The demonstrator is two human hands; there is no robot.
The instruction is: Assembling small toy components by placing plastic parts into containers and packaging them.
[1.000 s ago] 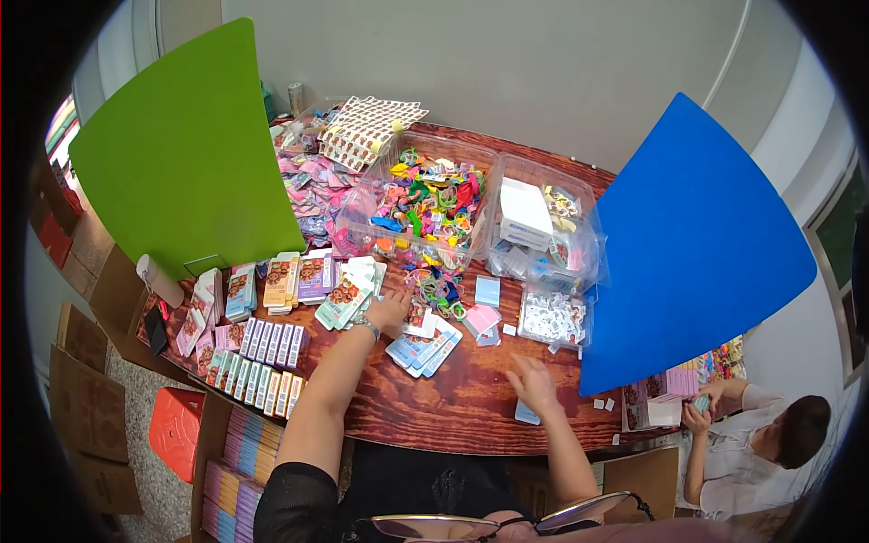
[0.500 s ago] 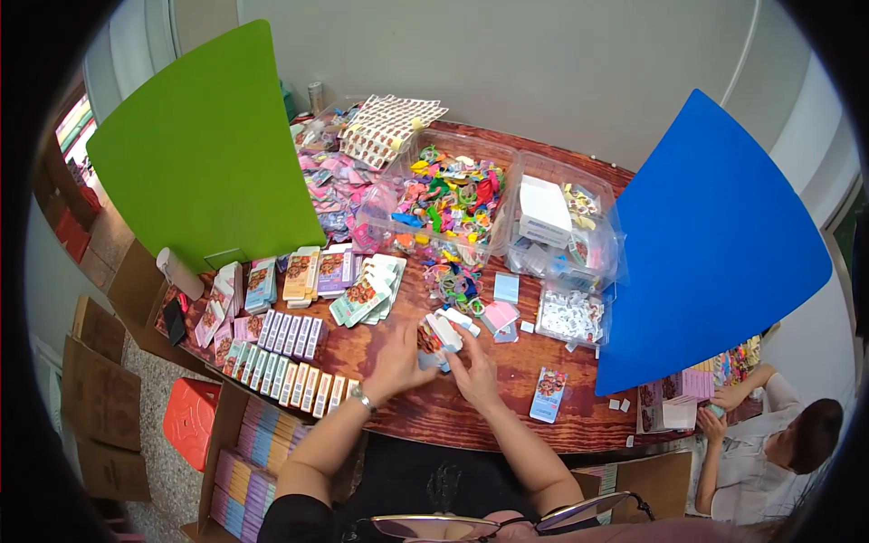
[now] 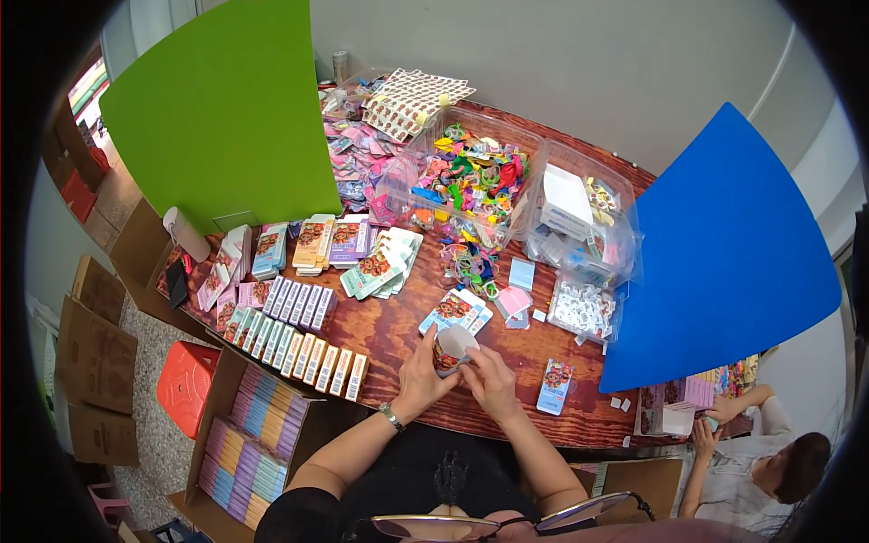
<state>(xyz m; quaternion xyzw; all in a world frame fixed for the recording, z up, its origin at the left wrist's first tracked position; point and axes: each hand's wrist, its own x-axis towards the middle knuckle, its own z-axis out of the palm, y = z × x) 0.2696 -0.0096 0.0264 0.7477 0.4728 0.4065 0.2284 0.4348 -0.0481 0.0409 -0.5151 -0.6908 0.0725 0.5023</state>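
Between my hands is a small printed carton (image 3: 448, 351), its top end open and squeezed wide so the pale inside shows. My left hand (image 3: 424, 378) grips it from the left, thumb and fingers round the side. The fingers of my right hand (image 3: 490, 380) pinch its right edge. Just beyond them lies a small fanned pile of light blue flat cartons (image 3: 453, 309). A single blue carton (image 3: 555, 387) lies to the right of my right hand. Whether anything is inside the held carton, I cannot tell.
Clear bins of colourful bands (image 3: 480, 172) and packets (image 3: 579, 217) stand behind a tub of white pieces (image 3: 584, 308). Rows of filled cartons (image 3: 303, 303) line the left. Green (image 3: 217, 109) and blue (image 3: 724, 262) panels flank the table. A co-worker (image 3: 769, 462) sits at right.
The carton between my hands now stands open at its end, apart from the light blue pile behind it. The view has shifted, so the table appears slightly moved.
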